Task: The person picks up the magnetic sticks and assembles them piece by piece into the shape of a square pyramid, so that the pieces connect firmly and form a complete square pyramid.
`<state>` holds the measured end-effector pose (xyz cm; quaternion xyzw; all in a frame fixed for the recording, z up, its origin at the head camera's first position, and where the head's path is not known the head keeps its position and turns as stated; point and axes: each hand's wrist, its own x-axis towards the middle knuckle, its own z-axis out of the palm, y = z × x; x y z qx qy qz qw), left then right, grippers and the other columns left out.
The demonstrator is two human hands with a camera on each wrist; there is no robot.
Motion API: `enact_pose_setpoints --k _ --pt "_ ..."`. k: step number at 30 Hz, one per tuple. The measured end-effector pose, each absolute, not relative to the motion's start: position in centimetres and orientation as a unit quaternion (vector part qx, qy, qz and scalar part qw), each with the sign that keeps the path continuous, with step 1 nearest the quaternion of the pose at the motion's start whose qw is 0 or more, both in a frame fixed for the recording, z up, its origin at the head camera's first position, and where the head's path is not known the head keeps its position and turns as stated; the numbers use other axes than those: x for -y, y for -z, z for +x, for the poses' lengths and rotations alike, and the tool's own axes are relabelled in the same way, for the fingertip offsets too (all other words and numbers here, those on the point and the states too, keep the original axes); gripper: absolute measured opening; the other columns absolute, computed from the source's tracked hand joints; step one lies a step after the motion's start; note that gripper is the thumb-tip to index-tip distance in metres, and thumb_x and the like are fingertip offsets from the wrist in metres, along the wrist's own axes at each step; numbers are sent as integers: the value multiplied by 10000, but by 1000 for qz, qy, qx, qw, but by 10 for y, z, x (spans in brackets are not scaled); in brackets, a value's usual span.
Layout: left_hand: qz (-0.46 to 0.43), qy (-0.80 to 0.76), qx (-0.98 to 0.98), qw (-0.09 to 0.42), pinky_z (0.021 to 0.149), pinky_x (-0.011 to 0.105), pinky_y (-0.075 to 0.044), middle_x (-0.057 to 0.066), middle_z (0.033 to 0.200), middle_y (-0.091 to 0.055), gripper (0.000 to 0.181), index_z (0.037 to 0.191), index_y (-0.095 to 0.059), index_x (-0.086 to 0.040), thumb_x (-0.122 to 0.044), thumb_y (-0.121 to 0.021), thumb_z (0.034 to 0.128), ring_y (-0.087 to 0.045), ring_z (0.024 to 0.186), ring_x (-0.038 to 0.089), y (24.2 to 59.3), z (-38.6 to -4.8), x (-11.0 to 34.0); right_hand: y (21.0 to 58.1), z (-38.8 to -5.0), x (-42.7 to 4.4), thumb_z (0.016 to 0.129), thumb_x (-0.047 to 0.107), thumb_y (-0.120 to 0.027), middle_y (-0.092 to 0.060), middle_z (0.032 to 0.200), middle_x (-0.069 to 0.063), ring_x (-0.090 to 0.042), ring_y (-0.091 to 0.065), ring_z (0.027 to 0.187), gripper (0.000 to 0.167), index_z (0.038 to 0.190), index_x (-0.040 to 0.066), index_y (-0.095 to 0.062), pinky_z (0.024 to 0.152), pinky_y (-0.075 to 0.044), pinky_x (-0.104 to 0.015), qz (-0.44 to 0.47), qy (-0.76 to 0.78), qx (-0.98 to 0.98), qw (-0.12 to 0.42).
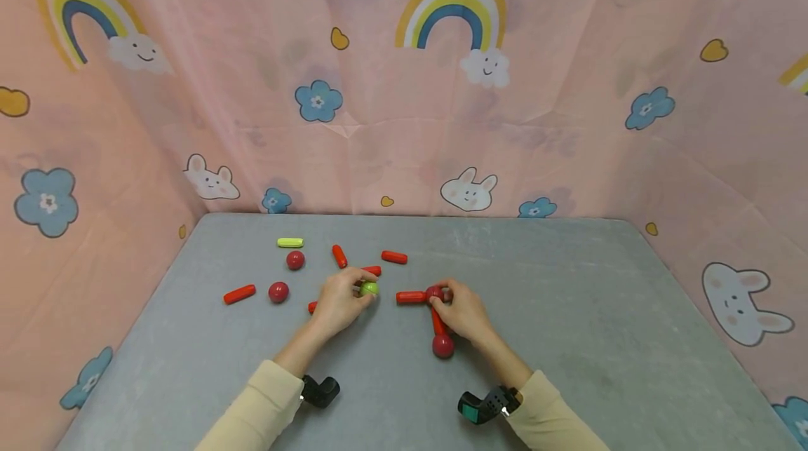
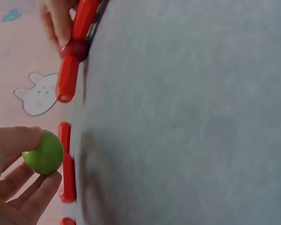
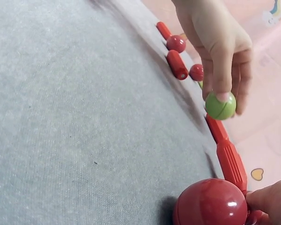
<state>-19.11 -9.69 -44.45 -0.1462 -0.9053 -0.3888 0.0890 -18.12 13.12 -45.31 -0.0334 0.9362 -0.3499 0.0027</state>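
My left hand [image 1: 339,302] pinches a green ball [image 2: 44,153] between thumb and fingers, held just above the table in the left wrist view. To its right, my right hand [image 1: 463,311] grips a red ball [image 1: 434,294] that joins two red rods. One rod [image 1: 412,298] points left from that ball; the other rod [image 1: 438,322] runs toward me and ends in a second red ball [image 1: 443,346]. In the right wrist view this end ball [image 3: 210,204] looms large in front. Part of the gripped ball is hidden by my fingers.
Loose red rods [image 1: 240,294] lie to the left and behind my left hand, one partly covered by it. Two red balls [image 1: 278,292] and a yellow-green rod [image 1: 290,243] sit at the left on the grey table [image 1: 568,311]. A pink patterned curtain [image 1: 379,149] stands behind.
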Motion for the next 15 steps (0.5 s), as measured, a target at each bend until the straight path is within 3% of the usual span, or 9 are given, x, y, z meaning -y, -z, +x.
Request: enact_pose_setpoints --k 15 --pt "-174 406 896 49 660 231 -504 37 941 -656 233 969 -694 -91 -69 -742 742 -618 747 121 455 -193 78 454 -182 -132 841 179 -641 -615 863 -109 -213 -538 761 278 1071 24 -622 677 -461 -387 -32 344 -938 -5"
